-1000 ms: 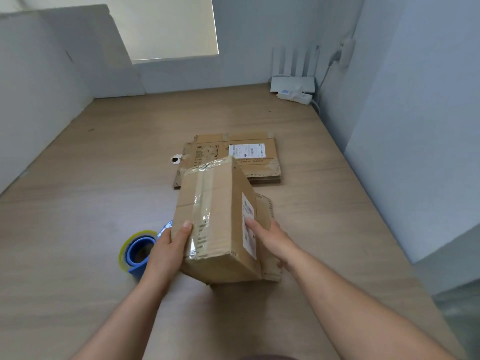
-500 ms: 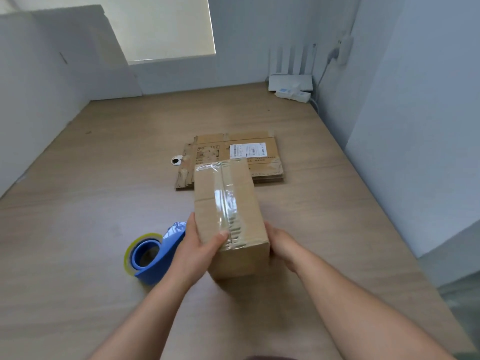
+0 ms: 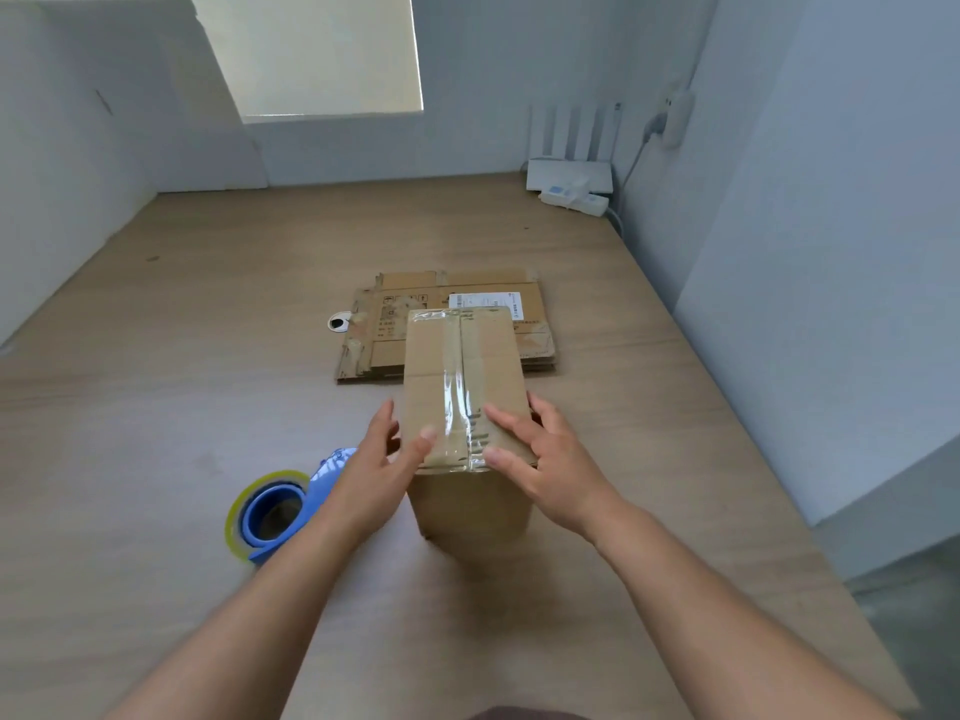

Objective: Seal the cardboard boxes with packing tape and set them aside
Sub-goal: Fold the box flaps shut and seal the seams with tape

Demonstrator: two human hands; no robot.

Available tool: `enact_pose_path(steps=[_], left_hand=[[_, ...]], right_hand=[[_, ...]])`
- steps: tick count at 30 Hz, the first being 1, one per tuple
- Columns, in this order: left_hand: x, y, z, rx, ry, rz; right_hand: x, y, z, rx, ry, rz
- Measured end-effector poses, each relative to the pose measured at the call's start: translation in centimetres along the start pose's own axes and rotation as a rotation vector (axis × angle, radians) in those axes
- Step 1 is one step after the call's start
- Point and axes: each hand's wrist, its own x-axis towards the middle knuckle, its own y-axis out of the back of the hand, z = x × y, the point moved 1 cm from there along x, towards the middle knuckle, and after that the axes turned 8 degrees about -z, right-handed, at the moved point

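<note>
The box stands on the table directly ahead of the person, and everything else is placed from it. Its long axis runs straight away from the person, and a strip of clear tape is laid along that axis over the centre seam, from far edge to near edge. Both hands are kept at its near end. The left hand clasps the near left corner, with the thumb laid on top beside the tape and the fingers against the left side. The right hand is spread wide and flat on the top, to the right of the tape, with its outer fingers reaching the right edge. The top seam appears sealed, so setting aside is judged to come next, and a lift would be made from the near end. A dispenser lies to the near left of the box, closer to the left hand. Flattened cardboard lies just behind the box and carries a white label with a barcode. Its print, the black marks on the cardboard and the dark marks under the tape cannot be read.
</note>
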Motion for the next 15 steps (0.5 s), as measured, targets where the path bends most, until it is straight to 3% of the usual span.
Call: enact_pose_path(steps=[3, 5, 10, 15], left_hand=[[-0.7, 2.5, -2.8, 0.308, 0.029, 0.329], [-0.7, 3.9, -5.4, 0.584, 0.162, 0.448], [0.0, 4.4, -9.3, 0.818, 0.485, 0.258], [1.5, 5.9, -9.1, 0.737, 0.502, 0.18]], right_hand=[[0.2, 0.2, 0.0, 0.006, 0.004, 0.002], [0.2, 0.3, -0.1, 0.017, -0.002, -0.005], [0.0, 0.6, -0.8, 0.041, 0.009, -0.005], [-0.1, 0.8, -1.3, -0.089, -0.016, 0.009]])
